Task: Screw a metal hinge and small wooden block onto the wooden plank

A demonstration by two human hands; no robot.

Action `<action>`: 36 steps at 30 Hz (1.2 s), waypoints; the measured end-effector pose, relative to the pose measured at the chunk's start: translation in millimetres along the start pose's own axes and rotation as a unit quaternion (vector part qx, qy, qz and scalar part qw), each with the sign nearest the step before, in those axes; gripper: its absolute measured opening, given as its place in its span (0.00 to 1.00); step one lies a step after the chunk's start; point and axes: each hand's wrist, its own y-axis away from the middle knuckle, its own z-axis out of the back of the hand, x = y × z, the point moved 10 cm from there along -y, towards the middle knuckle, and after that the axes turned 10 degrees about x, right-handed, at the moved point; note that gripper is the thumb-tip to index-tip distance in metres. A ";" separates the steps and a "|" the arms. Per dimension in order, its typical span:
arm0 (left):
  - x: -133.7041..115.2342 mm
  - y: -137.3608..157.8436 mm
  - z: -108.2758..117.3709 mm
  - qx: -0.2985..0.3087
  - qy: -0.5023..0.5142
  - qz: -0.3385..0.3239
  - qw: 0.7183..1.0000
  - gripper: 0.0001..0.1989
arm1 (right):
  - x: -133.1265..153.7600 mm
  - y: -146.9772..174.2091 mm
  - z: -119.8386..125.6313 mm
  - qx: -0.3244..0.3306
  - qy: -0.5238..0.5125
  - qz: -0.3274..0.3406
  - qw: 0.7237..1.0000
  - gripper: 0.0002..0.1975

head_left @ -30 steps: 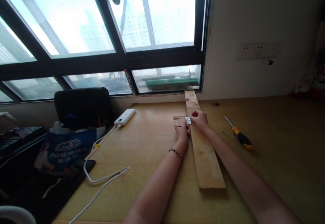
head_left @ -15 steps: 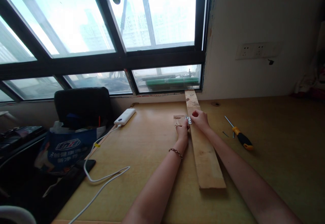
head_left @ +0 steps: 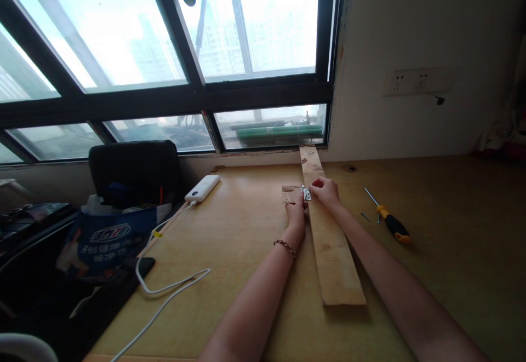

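A long wooden plank (head_left: 332, 252) lies lengthwise on the table, its far end at the window sill. Against its left edge sits a short wooden piece (head_left: 289, 193), and a silver metal hinge (head_left: 306, 193) bridges the two. My left hand (head_left: 296, 211) is closed around the short piece's near side, the thumb pressed by the hinge's left leaf. Just right of the hinge, over the plank, my right hand (head_left: 326, 191) has thumb and forefinger pinched together; whatever is between them is too small to make out.
On the table's right lie a yellow-and-black screwdriver (head_left: 392, 224) and two small screws (head_left: 365, 217). A white power bank (head_left: 203, 188) with a white cable (head_left: 172, 288) rests at the left edge. Beyond that stand a black chair (head_left: 135, 167) and a blue bag (head_left: 109, 241).
My right hand's fingers have drawn very slightly right, and more of the hinge shows. My left hand stays in place.
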 end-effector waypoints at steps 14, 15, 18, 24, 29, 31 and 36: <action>4.7 -1.8 -0.7 0.001 0.052 0.007 0.999 0.11 | -2.5 -0.3 -12.1 0.045 -0.086 0.012 0.995 0.05; 5.5 -1.9 -0.5 -0.001 0.052 0.011 0.999 0.11 | -3.0 -0.4 -11.1 0.039 -0.071 0.010 0.997 0.05; 8.6 -2.8 -0.6 -0.003 0.054 0.023 0.998 0.11 | -4.8 0.1 -5.7 0.011 -0.020 -0.001 1.000 0.06; 6.2 -2.1 -7.9 0.033 0.062 0.013 0.997 0.14 | -6.9 0.8 -8.7 0.018 -0.054 0.003 0.998 0.07; 1.6 0.0 -9.8 0.046 0.066 -0.009 0.997 0.16 | -8.8 0.6 -15.3 0.036 -0.112 0.004 0.993 0.05; 0.9 -0.4 -9.6 0.045 0.067 -0.014 0.997 0.17 | -7.9 0.0 -16.3 0.037 -0.115 0.013 0.993 0.04; 4.9 -2.3 -6.2 0.030 0.038 0.000 0.999 0.16 | -2.3 -1.4 -14.4 0.030 -0.047 0.029 0.998 0.03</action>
